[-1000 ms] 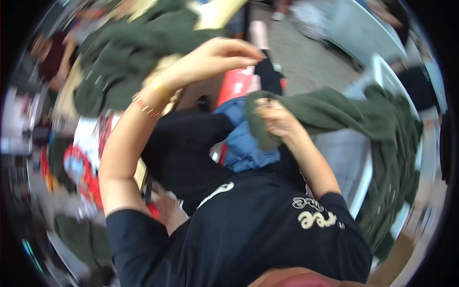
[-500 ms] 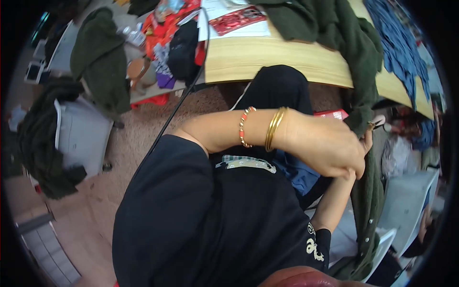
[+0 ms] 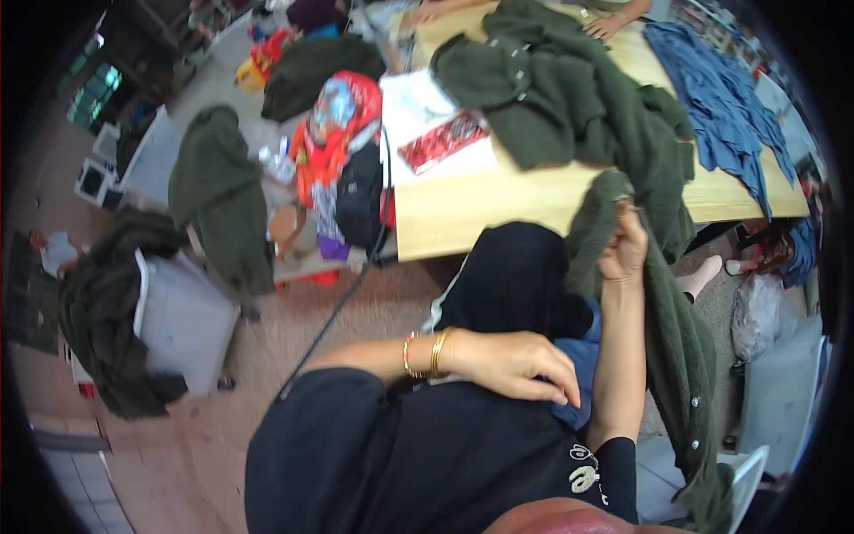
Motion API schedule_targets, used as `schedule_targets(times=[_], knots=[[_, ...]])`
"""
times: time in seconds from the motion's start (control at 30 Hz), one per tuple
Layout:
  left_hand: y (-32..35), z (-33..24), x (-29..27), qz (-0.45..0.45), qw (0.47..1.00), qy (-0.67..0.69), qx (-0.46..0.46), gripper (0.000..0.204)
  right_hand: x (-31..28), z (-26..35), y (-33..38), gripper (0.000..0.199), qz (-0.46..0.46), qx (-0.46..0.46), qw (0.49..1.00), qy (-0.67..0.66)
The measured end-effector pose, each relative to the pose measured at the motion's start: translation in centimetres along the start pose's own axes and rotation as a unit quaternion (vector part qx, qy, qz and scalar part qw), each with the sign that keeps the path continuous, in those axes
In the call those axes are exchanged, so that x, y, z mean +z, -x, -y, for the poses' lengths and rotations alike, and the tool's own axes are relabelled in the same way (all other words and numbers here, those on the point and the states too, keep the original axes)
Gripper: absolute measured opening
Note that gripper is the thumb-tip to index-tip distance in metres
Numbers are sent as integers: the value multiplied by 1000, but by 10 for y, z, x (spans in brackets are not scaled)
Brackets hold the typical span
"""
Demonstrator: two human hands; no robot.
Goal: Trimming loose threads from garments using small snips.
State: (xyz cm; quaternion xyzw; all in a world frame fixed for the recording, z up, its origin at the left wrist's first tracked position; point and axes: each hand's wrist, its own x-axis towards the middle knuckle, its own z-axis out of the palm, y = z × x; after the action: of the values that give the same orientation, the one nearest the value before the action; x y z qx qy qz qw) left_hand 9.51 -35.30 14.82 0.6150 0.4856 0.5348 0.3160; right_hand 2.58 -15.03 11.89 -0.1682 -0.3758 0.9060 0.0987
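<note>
Green knit cardigan [image 3: 689, 374] hangs from your right hand [image 3: 624, 242], its edge pinched between thumb and curled fingers just before the wooden table [image 3: 463, 214]; the buttoned length trails down to the pale bin [image 3: 654, 476]. Your left hand [image 3: 523, 369] sits near the blue cloth [image 3: 578, 356], fingers loosely bent and seemingly holding nothing, though its palm is hidden. More green knitwear [image 3: 565, 111] lies on the table.
</note>
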Motion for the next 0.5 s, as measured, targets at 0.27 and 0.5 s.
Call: schedule_targets(times=[0.27,0.5], knots=[[-31,-12,0,45,999,-23,-10,19,28,-19,-1,20,335,52,941,2],[-43,1,3,90,993,55,-44,19,-117,-9,13,23,-8,-7,999,-38]])
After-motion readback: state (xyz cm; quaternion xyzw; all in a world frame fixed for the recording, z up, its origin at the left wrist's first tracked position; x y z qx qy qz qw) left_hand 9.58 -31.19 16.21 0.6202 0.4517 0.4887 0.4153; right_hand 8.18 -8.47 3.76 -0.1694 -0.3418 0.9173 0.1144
